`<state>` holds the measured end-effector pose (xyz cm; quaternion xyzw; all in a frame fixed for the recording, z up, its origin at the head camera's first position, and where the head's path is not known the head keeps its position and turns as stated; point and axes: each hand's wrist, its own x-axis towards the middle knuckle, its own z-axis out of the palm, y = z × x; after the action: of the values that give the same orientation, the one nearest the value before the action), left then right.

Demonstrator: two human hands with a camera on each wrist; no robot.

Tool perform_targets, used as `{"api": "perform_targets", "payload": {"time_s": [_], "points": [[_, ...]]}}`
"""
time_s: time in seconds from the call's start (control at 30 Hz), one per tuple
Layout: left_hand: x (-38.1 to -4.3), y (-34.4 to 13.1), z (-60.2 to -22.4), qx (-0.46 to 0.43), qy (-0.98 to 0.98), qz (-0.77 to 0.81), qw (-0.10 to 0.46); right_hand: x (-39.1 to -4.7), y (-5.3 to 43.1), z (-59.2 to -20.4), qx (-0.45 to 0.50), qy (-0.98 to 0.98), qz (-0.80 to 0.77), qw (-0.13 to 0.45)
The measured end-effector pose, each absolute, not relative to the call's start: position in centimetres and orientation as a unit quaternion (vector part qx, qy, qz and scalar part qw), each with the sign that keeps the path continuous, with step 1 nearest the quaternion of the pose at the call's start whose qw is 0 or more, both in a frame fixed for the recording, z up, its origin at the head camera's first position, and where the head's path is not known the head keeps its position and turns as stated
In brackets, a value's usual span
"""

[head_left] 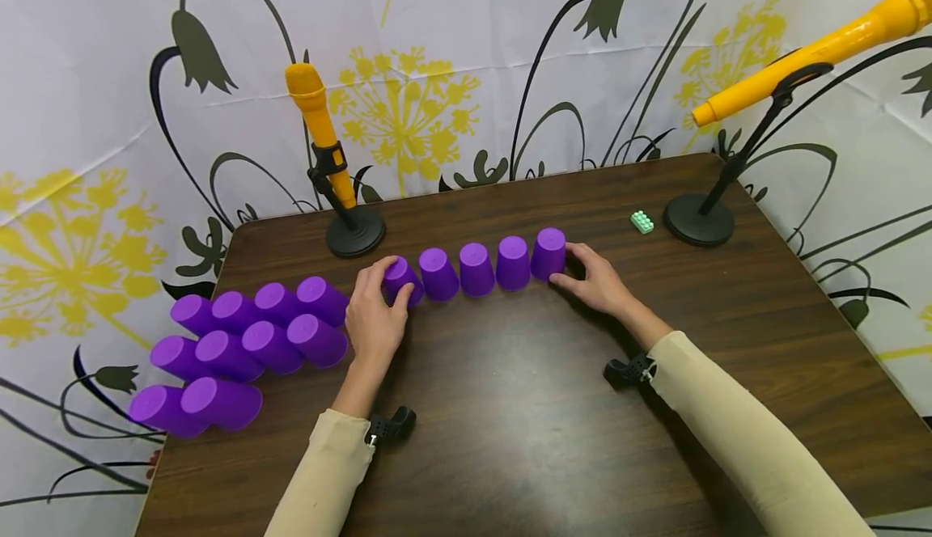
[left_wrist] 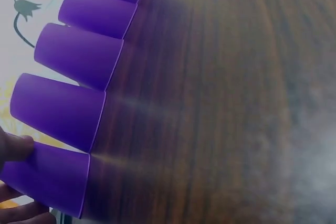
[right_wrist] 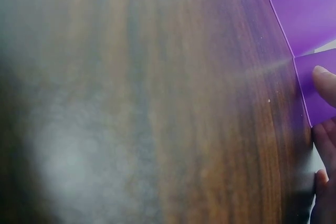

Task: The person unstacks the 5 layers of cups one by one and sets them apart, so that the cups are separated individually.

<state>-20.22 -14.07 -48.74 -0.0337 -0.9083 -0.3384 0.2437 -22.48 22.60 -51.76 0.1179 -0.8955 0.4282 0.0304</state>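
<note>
A row of purple cups stands upside down, side by side, across the back middle of the table. My left hand holds the leftmost cup of the row, thumb in front and fingers behind. In the left wrist view its thumb lies on that cup's wall. At the other end, my right hand grips the rightmost cup between thumb and fingers. The right wrist view has its thumb against this cup's side; some fingers are cut off by the frame edge.
More upside-down purple cups stand in three rows at the left of the brown table. Two black stands hold yellow microphones at the back. A mint toy brick lies near the right stand.
</note>
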Motion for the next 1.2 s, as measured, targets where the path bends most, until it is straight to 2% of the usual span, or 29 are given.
{"api": "perform_targets", "payload": {"time_s": [0.2,0.43,0.63,0.77,0.9,1.0,1.2], "points": [[-18.3,-13.9,-48.1,-0.038,-0.897,-0.344,0.274,-22.6,22.6,-51.9,0.12,-0.896,0.426,0.032],[-13.3,-14.7,-45.6,-0.055,-0.897,-0.339,0.279,-22.7,22.9,-51.9,0.119,-0.897,0.424,0.036],[-9.3,-17.9,-44.7,-0.046,-0.886,-0.358,0.292,-22.7,22.8,-52.0,0.114,-0.899,0.421,0.034],[-7.0,-20.6,-45.3,-0.018,-0.845,-0.407,0.346,-22.8,22.6,-52.1,0.119,-0.898,0.423,0.031],[-5.4,-23.3,-45.7,0.037,-0.835,-0.384,0.393,-22.7,22.5,-52.0,0.114,-0.896,0.428,0.03],[-5.0,-25.2,-46.0,0.088,-0.852,-0.324,0.401,-22.6,22.6,-51.9,0.111,-0.895,0.431,0.028],[-5.1,-26.8,-46.8,0.148,-0.874,-0.264,0.381,-22.5,22.5,-51.8,0.114,-0.895,0.43,0.024]]}}
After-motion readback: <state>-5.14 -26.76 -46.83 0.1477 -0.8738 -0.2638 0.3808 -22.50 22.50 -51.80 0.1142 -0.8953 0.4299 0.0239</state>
